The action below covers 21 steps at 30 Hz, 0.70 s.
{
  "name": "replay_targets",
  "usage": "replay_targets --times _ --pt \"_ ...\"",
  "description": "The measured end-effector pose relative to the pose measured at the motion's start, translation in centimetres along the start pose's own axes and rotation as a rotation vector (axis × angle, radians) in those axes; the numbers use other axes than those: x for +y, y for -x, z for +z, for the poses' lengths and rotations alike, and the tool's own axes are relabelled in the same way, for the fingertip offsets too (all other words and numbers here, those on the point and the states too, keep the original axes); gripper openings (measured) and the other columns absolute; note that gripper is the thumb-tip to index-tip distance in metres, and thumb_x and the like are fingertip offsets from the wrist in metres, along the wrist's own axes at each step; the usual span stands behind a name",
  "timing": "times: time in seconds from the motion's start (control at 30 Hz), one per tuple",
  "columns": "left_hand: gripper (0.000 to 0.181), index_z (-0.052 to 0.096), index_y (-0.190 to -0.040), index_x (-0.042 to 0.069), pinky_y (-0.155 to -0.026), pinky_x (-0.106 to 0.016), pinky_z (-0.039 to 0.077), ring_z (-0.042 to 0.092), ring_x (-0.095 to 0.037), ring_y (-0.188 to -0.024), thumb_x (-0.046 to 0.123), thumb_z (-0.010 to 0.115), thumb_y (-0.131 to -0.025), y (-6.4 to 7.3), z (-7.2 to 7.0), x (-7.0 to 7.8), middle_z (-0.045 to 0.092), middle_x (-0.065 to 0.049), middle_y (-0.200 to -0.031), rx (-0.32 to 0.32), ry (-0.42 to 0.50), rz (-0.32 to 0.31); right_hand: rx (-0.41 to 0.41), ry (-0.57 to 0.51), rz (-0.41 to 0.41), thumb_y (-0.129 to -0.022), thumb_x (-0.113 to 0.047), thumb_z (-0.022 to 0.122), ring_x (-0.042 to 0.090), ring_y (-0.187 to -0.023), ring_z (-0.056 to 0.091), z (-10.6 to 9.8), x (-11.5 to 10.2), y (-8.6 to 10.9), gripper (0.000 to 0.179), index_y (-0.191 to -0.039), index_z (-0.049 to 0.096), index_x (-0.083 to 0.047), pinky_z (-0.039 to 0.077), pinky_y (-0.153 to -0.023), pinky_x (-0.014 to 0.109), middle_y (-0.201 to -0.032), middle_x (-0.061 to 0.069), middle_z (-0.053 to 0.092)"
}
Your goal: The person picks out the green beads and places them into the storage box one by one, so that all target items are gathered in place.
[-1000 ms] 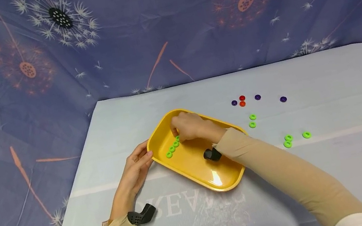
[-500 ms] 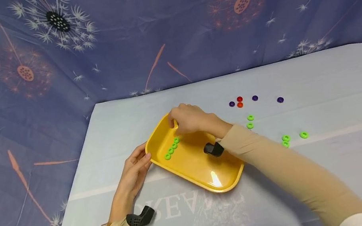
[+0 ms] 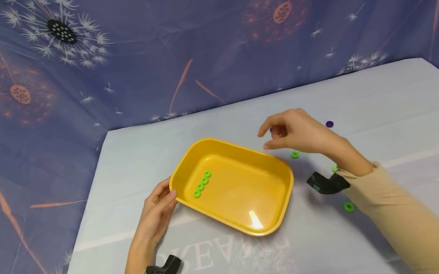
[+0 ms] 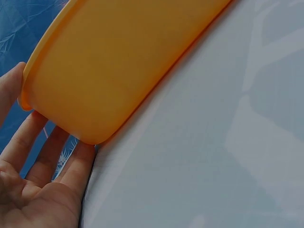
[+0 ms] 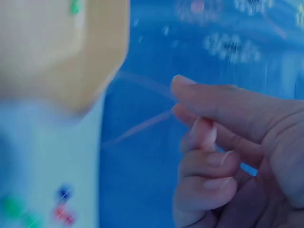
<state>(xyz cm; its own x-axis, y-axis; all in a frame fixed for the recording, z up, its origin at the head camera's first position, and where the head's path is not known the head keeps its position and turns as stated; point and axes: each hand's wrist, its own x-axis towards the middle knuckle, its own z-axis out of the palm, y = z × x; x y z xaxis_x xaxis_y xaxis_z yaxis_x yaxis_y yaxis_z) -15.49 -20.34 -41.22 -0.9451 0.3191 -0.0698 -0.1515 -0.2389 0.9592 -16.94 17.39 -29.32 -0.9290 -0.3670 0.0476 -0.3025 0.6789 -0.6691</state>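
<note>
A yellow plastic tray (image 3: 246,186) sits on the cloth-covered table, with several small green rings (image 3: 201,187) in a slanting row on its floor near the left end. My left hand (image 3: 152,220) grips the tray's left corner, thumb on the rim; the left wrist view shows its fingers (image 4: 71,171) against the outside wall. To the right of the tray, my right hand (image 3: 300,132) hovers over the table, thumb and index finger apart, other fingers loosely curled and nothing held. It hides some loose rings behind it; blurred red rings (image 5: 64,213) show in the right wrist view.
Loose green rings (image 3: 348,207) and a dark purple ring (image 3: 329,124) lie on the table to the right, partly hidden by my right arm. A patterned blue-purple cloth (image 3: 142,47) hangs behind the table's back edge.
My right hand has left the tray and moved right, its fingers opening apart. My left hand keeps its grip. The view has shifted slightly.
</note>
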Motion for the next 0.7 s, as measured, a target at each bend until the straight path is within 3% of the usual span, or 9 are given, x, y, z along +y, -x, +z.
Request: replay_targets --times 0.1,0.3,0.53,0.7 --pt "0.03 0.058 -0.129 0.013 -0.098 -0.02 0.05 0.057 -0.011 -0.111 0.005 0.053 -0.101 0.1 0.0 0.3 0.057 0.0 -0.126 0.003 -0.011 0.007 0.037 -0.045 0.069 -0.086 -0.014 0.078 0.019 -0.065 0.051 -0.1 2.9 2.4 0.02 -0.105 0.072 -0.008 0.04 -0.055 0.024 -0.075 0.004 0.059" --pt "0.029 0.057 -0.129 0.01 -0.098 -0.021 0.05 0.057 -0.011 -0.111 0.004 0.052 -0.101 0.2 0.0 0.4 0.057 -0.001 -0.125 -0.005 -0.011 0.019 0.079 -0.039 0.119 -0.085 -0.014 0.078 0.016 -0.064 0.051 0.2 6.9 5.6 0.021 -0.103 0.072 -0.006 0.042 -0.056 0.023 -0.075 0.003 0.059" --pt "0.029 0.057 -0.129 0.011 -0.099 -0.022 0.05 0.058 -0.011 -0.113 0.004 0.052 -0.101 0.2 0.3 0.1 0.057 -0.001 -0.127 -0.009 -0.012 0.016 0.102 -0.05 0.164 -0.086 -0.017 0.078 0.012 -0.06 0.049 0.0 9.1 7.9 0.021 -0.102 0.073 -0.006 0.038 -0.052 0.023 -0.074 0.003 0.059" --pt "0.03 0.057 -0.13 0.009 -0.099 -0.022 0.05 0.059 -0.012 -0.113 0.003 0.05 -0.101 0.1 0.5 -0.2 0.056 -0.002 -0.127 -0.02 0.008 0.02 0.12 -0.085 0.192 -0.087 -0.021 0.077 0.011 -0.057 0.047 -1.3 10.4 9.1 0.024 -0.105 0.072 -0.005 0.037 -0.049 0.024 -0.076 0.005 0.06"
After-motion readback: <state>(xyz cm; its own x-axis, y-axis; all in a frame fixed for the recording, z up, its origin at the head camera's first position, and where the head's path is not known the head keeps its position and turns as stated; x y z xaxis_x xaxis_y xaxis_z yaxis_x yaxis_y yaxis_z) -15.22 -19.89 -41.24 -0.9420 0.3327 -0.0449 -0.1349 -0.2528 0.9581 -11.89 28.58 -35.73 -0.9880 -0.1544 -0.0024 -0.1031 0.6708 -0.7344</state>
